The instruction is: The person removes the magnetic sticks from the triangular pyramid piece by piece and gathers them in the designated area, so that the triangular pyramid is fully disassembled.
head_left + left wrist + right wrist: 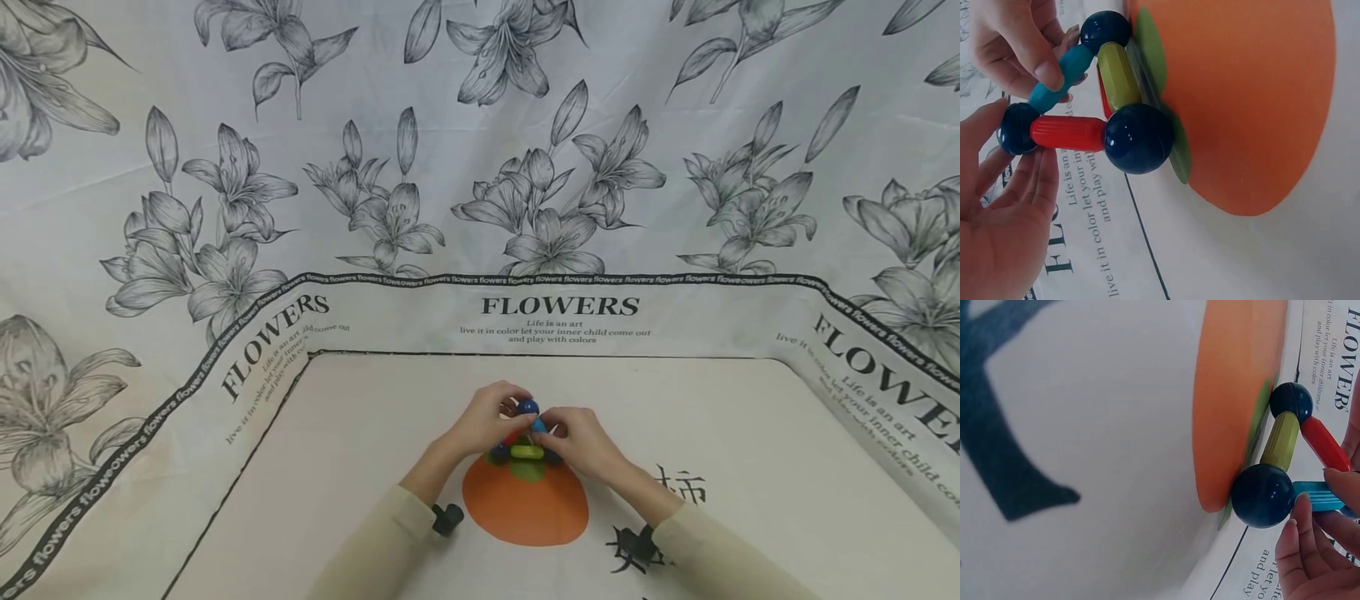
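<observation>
A small frame of rods and dark blue balls stands on the printed cloth. Its yellow-green rod point(527, 452) lies low at the front between two balls, one being the near ball point(1139, 139). A red rod point(1067, 132) and a light blue rod point(1318, 496) rise to the top ball point(528, 407). My left hand point(487, 417) pinches that top ball between thumb and fingers. My right hand point(583, 440) grips the light blue rod, thumb on one side and fingers on the other. Another red piece shows partly behind the yellow-green rod in the left wrist view.
An orange fruit print point(525, 508) with green leaves lies on the cloth just in front of the frame. Black printed characters point(681, 485) are to the right. Behind, the flower-patterned cloth point(555, 183) rises as a wall. Dark wrist bands point(448, 520) are at both sleeves.
</observation>
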A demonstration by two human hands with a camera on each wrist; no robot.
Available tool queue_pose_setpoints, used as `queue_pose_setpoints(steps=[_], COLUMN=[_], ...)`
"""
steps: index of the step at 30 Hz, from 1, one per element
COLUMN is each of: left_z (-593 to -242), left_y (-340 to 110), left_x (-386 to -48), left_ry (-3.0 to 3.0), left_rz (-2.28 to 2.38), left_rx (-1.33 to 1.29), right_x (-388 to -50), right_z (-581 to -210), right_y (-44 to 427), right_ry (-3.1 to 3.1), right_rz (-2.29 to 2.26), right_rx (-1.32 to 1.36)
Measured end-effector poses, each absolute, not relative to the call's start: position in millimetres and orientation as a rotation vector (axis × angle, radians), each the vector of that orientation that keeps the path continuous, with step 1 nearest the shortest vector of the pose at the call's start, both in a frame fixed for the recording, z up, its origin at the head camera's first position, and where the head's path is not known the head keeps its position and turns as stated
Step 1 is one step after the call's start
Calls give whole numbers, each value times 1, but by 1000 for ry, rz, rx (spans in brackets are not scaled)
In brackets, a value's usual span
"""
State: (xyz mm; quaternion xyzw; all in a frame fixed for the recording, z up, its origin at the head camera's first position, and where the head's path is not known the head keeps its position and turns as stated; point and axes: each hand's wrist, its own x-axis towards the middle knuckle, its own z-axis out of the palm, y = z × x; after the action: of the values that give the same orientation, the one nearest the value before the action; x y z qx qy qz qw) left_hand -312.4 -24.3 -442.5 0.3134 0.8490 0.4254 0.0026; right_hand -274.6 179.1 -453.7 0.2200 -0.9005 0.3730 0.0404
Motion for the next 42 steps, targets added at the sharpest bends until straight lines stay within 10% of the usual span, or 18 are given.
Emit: queue_pose_setpoints(steps=[42], left_z=[-449], left_y=[-80], left_x=[-317], left_ry=[2729], left_rz=[1313], left_rx=[575], right_x=[-274], right_z=[-447], right_y=[220], right_ry=[-2813], right_rz=[1041], right_rx=[722])
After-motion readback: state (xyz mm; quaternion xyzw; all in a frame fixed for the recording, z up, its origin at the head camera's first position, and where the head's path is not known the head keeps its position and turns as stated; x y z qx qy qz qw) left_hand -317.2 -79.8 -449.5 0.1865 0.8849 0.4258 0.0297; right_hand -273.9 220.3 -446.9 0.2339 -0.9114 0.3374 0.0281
